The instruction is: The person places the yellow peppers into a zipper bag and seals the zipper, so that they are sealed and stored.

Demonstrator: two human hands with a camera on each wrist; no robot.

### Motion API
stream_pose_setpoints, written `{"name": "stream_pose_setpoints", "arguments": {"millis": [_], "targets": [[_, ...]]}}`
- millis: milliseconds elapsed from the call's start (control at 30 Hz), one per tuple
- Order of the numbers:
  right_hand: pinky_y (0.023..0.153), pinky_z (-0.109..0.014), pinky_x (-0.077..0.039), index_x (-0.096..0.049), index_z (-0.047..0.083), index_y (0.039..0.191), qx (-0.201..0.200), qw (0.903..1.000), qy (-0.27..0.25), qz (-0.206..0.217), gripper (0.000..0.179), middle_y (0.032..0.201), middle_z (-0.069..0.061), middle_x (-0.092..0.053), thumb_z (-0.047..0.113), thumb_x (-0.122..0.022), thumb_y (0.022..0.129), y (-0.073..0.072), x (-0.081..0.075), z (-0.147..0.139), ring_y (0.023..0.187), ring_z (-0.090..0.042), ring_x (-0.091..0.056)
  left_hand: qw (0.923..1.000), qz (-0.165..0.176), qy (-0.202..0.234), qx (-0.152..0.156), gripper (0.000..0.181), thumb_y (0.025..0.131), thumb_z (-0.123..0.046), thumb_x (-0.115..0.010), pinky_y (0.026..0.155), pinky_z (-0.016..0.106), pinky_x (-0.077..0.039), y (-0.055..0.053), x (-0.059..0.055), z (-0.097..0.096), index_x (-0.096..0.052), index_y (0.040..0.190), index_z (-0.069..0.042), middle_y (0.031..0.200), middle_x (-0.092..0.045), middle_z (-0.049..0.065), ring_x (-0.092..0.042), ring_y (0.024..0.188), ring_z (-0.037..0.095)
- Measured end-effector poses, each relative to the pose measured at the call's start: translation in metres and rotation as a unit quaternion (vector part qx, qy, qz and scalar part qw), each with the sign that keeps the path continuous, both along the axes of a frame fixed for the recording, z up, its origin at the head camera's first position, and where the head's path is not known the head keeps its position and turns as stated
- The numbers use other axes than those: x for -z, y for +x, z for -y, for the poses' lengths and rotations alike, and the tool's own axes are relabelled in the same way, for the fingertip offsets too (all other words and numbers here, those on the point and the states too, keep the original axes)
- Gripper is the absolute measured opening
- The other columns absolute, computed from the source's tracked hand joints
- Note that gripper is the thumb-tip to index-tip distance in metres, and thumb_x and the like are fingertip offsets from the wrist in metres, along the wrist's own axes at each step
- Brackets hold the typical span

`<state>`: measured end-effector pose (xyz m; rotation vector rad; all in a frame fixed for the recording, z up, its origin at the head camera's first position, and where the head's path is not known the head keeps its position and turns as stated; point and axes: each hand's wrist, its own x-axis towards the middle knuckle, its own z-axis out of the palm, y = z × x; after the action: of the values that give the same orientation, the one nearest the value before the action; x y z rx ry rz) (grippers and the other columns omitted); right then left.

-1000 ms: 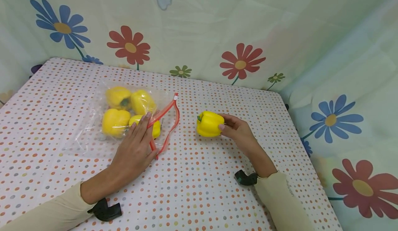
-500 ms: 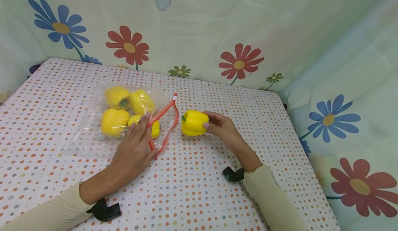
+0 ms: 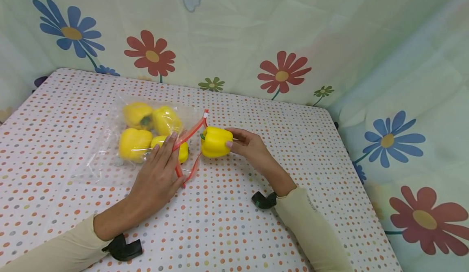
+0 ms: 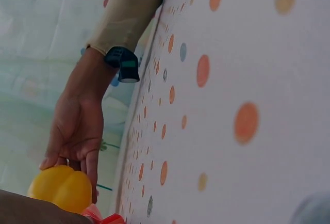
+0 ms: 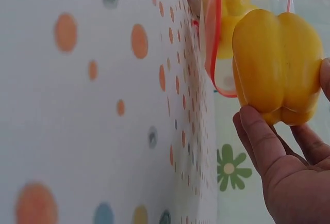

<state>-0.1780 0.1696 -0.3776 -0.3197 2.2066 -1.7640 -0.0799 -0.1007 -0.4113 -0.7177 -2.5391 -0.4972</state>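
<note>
A yellow bell pepper (image 3: 216,142) is in my right hand (image 3: 247,145), which grips its blunt end between thumb and fingers. Its green stem points left, and the pepper overlaps the red-edged mouth of a clear zip bag (image 3: 100,158). Inside the bag lie several more yellow peppers (image 3: 135,145). My left hand (image 3: 155,182) rests on the bag at its mouth, fingers straight over the plastic and thumb by the red zip edge. In the right wrist view, the held pepper (image 5: 277,61) is close before the bag's opening (image 5: 214,38).
A white cloth with coloured dots covers the table (image 3: 227,223). Behind it hangs a curtain (image 3: 227,31) printed with flowers, and another stretch runs along the right side. Black wrist mounts (image 3: 124,247) sit at both sleeves.
My right hand has carried the pepper leftward from the bare cloth to the bag's mouth. My left hand and the bag have stayed in place.
</note>
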Motion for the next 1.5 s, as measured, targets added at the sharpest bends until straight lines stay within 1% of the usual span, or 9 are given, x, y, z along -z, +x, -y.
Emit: {"name": "stream_pose_setpoints", "arguments": {"millis": [267, 467, 733, 900, 1000, 1233, 1400, 1500], "targets": [[0.09, -0.03, -0.051, -0.057, 0.011, 0.134, -0.003, 0.9999, 0.012, 0.006, 0.046, 0.131, -0.006, -0.057, 0.018, -0.07, 0.091, -0.002, 0.0, 0.013, 0.114, -0.021, -0.06, 1.0, 0.0, -0.001, 0.001, 0.1, 0.072, -0.017, -0.087, 0.116, 0.048, -0.015, 0.0, 0.0, 0.0, -0.027, 0.145, 0.015, 0.16, -0.01, 0.02, -0.014, 0.146, 0.033], [0.09, -0.03, -0.051, -0.057, 0.011, 0.134, -0.01, 0.9998, 0.015, 0.012, 0.045, 0.13, -0.006, -0.057, 0.016, -0.07, 0.091, -0.005, 0.002, 0.021, 0.113, -0.022, -0.06, 1.0, 0.0, -0.005, -0.003, 0.096, 0.072, -0.018, -0.086, 0.116, 0.049, -0.015, 0.0, 0.0, 0.0, -0.03, 0.144, 0.016, 0.16, -0.009, 0.02, -0.014, 0.146, 0.033], [0.089, -0.029, -0.052, -0.059, 0.015, 0.132, -0.008, 0.9985, 0.055, 0.005, 0.045, 0.129, -0.002, -0.058, 0.019, -0.073, 0.089, -0.005, 0.003, 0.027, 0.111, -0.021, -0.06, 1.0, -0.004, -0.002, -0.002, 0.096, 0.072, -0.016, -0.086, 0.115, 0.049, -0.016, 0.0, 0.0, 0.0, -0.031, 0.143, 0.016, 0.16, -0.01, 0.02, -0.015, 0.146, 0.033], [0.09, -0.028, -0.051, -0.06, 0.015, 0.131, 0.0, 0.9986, 0.053, -0.001, 0.044, 0.128, -0.001, -0.059, 0.021, -0.073, 0.09, -0.006, 0.004, 0.032, 0.112, -0.019, -0.059, 1.0, -0.002, 0.0, -0.002, 0.097, 0.072, -0.016, -0.086, 0.116, 0.049, -0.015, 0.0, 0.001, 0.001, -0.029, 0.145, 0.015, 0.16, -0.01, 0.019, -0.015, 0.146, 0.032], [0.09, -0.028, -0.051, -0.06, 0.014, 0.13, 0.006, 0.999, 0.043, 0.004, 0.043, 0.127, -0.002, -0.059, 0.021, -0.073, 0.089, -0.008, 0.006, 0.035, 0.113, -0.018, -0.059, 1.0, -0.001, 0.0, -0.001, 0.097, 0.072, -0.017, -0.086, 0.116, 0.049, -0.015, 0.0, 0.001, 0.001, -0.03, 0.144, 0.015, 0.16, -0.01, 0.019, -0.015, 0.146, 0.032], [0.087, -0.029, -0.053, -0.058, 0.016, 0.131, 0.017, 0.9989, 0.042, 0.015, 0.043, 0.128, 0.0, -0.058, 0.023, -0.072, 0.09, -0.013, 0.007, 0.04, 0.111, -0.017, -0.059, 1.0, -0.001, -0.004, -0.002, 0.096, 0.072, -0.017, -0.086, 0.116, 0.049, -0.015, 0.0, 0.001, 0.0, -0.031, 0.143, 0.016, 0.16, -0.011, 0.021, -0.014, 0.146, 0.033], [0.085, -0.03, -0.054, -0.059, 0.018, 0.13, 0.033, 0.9979, 0.051, 0.024, 0.044, 0.127, 0.0, -0.056, 0.025, -0.073, 0.089, -0.016, 0.007, 0.043, 0.111, -0.016, -0.06, 1.0, -0.004, -0.002, 0.0, 0.096, 0.072, -0.017, -0.086, 0.116, 0.049, -0.016, 0.0, 0.0, 0.0, -0.031, 0.143, 0.016, 0.159, -0.011, 0.021, -0.015, 0.146, 0.033], [0.084, -0.029, -0.054, -0.06, 0.018, 0.129, 0.041, 0.9972, 0.059, 0.019, 0.044, 0.127, 0.0, -0.056, 0.026, -0.074, 0.088, -0.017, 0.008, 0.045, 0.11, -0.015, -0.061, 1.0, -0.005, -0.002, 0.002, 0.096, 0.072, -0.016, -0.087, 0.115, 0.049, -0.016, -0.001, 0.001, 0.0, -0.031, 0.143, 0.016, 0.159, -0.011, 0.021, -0.016, 0.145, 0.033]]}}
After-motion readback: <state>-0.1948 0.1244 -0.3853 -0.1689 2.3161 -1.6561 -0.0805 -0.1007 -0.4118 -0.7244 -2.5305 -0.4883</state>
